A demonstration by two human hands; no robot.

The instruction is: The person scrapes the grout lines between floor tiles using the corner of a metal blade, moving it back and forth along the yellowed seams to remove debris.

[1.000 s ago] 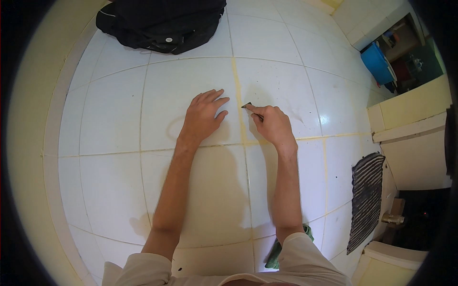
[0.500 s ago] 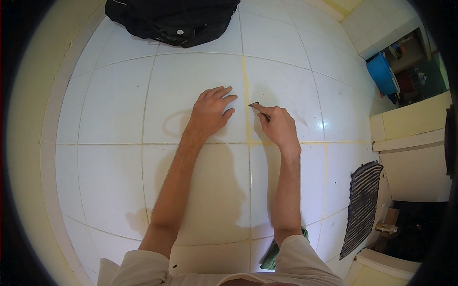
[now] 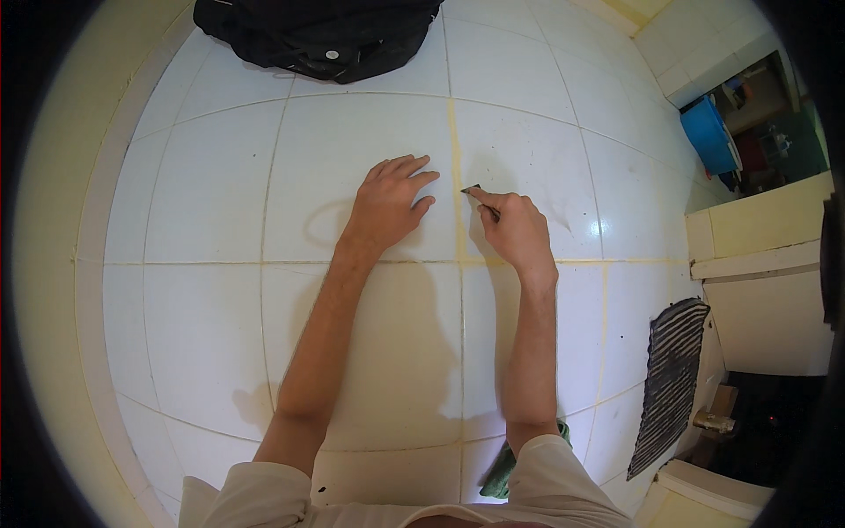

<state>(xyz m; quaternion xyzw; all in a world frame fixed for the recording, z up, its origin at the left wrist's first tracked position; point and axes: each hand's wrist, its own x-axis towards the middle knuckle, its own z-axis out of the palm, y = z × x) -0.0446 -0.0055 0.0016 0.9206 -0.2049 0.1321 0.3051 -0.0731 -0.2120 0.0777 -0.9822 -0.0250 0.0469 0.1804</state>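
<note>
My right hand (image 3: pixel 518 231) is closed around a small dark scraper-like tool (image 3: pixel 471 189) with a flat, pointed tip; most of its handle is hidden in my fingers. The index finger lies along the tool. Its tip is just right of a pale yellow strip (image 3: pixel 455 150) that runs along a joint between white floor tiles (image 3: pixel 361 132). I cannot tell whether the tip touches the tile. Left of the strip, my left hand (image 3: pixel 387 201) is open over a tile with its fingers spread, holding nothing.
A black bag (image 3: pixel 334 40) lies on the floor at the far side. At the right are a striped dark mat (image 3: pixel 669 387) and a blue tub (image 3: pixel 709 136). A green cloth (image 3: pixel 500 473) shows beside my right upper arm. A yellowish wall (image 3: pixel 66 220) curves along the left.
The view has shifted slightly. The tool's tip has moved a touch to the right, away from the yellow strip, while my left hand stays in about the same place.
</note>
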